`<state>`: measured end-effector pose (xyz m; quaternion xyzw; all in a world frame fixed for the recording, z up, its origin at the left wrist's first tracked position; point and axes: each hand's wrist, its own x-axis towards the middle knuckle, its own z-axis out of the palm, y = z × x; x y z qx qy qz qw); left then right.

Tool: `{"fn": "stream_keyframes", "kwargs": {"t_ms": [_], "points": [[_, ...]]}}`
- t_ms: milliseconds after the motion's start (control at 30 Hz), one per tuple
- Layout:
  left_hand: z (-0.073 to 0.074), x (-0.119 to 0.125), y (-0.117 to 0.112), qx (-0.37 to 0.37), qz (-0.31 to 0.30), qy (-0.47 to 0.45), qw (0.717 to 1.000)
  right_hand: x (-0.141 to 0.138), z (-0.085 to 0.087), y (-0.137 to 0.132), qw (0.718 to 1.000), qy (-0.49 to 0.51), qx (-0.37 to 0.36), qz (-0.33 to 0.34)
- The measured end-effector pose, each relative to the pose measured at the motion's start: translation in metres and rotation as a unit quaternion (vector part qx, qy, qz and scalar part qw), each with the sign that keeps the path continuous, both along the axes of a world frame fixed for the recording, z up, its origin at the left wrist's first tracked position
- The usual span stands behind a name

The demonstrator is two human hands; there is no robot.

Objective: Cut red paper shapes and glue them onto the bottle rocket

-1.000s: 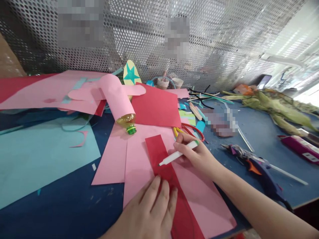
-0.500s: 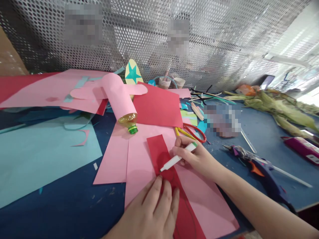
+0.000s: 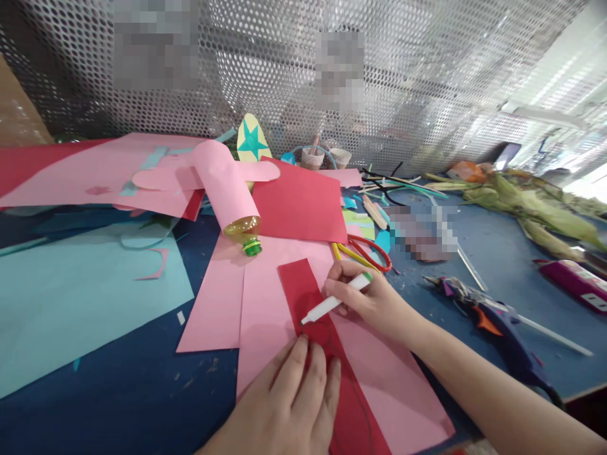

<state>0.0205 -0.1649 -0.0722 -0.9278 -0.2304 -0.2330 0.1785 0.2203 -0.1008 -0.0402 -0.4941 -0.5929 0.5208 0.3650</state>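
Your left hand point(image 3: 294, 395) lies on the near part of the red strip point(image 3: 329, 341), its grip spread flat. The strip's long axis runs away from you, far end leaning left. The marker point(image 3: 327, 306) slants across — tip by the strip's left edge, just beyond that hand — to your right hand point(image 3: 372, 297), its grip pinching the marker.

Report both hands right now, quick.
Left hand: open, laid over the red strip, gripping nothing visible.
Right hand: closed around the white marker, tip at the red strip.
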Motion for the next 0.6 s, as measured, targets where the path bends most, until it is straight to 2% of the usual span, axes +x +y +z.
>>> {"fn": "stream_keyframes", "kwargs": {"t_ms": [67, 167, 333, 433, 600], "points": [[0.006, -0.002, -0.001, -0.032, 0.002, 0.043, 0.999, 0.000, -0.001, -0.001, 1.000, 0.007, -0.011, -0.001], [0.012, -0.004, -0.003, -0.042, 0.003, 0.046, 0.998, -0.001, -0.002, -0.002, 0.999, 0.030, -0.032, -0.009], [0.008, -0.004, -0.003, -0.035, 0.002, 0.050, 0.998, -0.002, -0.001, -0.001, 0.996, 0.080, -0.031, -0.030], [0.005, -0.002, -0.001, 0.006, -0.005, -0.005, 1.000, -0.001, -0.001, 0.000, 0.994, 0.089, -0.027, -0.049], [0.009, -0.003, -0.001, -0.040, 0.005, 0.051, 0.998, 0.000, -0.002, -0.001, 0.997, 0.076, -0.029, -0.014]]}}
